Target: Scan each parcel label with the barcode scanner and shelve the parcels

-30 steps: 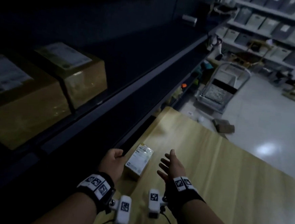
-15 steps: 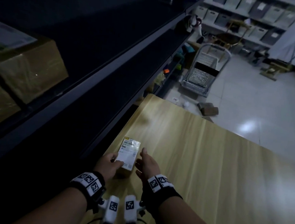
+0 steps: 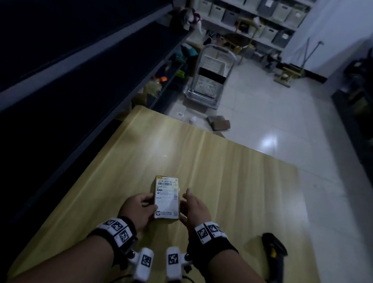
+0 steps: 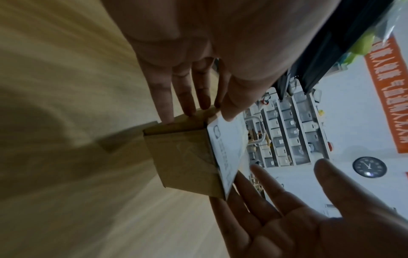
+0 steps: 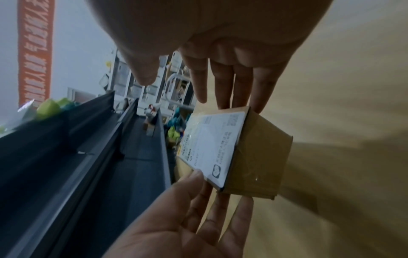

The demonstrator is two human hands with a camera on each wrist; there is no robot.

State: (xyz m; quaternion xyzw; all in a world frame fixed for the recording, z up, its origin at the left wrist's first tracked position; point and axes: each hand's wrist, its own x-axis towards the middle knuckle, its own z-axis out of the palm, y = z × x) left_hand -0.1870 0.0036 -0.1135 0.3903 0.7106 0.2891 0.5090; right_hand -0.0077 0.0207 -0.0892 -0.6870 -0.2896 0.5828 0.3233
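Observation:
A small brown cardboard parcel (image 3: pixel 167 198) with a white barcode label facing up is near the front of the wooden table (image 3: pixel 202 160). My left hand (image 3: pixel 140 207) grips its left side. In the right wrist view that hand's thumb (image 5: pixel 195 175) presses the label of the parcel (image 5: pixel 260 157), with its fingers under the side. My right hand (image 3: pixel 194 209) lies open, its straight fingers (image 5: pixel 232 87) touching the parcel's right side and the thumb held apart. Whether the parcel (image 4: pixel 183 157) rests on the table or hovers just above it I cannot tell. A black and yellow barcode scanner (image 3: pixel 274 257) lies to the right, untouched.
Dark metal shelving (image 3: pixel 75 65) runs along the table's left side. Beyond the far table edge a platform trolley (image 3: pixel 208 82) and cardboard scraps (image 3: pixel 219 122) sit on the tiled floor. Shelves of grey bins (image 3: pixel 258 8) line the back wall.
The parcel has come from the table's shelf-side edge toward me, turned lengthways. My right hand has closed in on its right side. The view has tipped down, so the scanner now shows.

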